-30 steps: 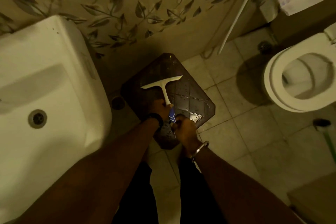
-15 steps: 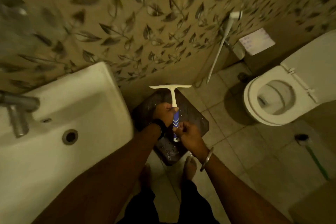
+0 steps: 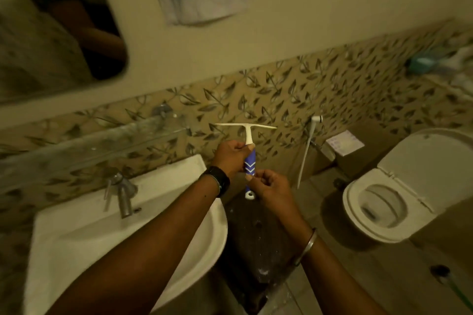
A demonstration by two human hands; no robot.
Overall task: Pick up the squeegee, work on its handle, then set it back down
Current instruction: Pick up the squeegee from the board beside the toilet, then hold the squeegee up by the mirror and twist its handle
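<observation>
Two hands are engaged on one squeegee, which is held upright in the air, just right of the sink and above a dark stool. The upper handle is enclosed by the left hand. The lower blue handle is pinched by the right hand.

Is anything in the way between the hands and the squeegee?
No. Both hands are already on the squeegee: the left hand wraps the upper handle and the right hand pinches the blue grip lower down. Nothing visible sits between them.
</observation>
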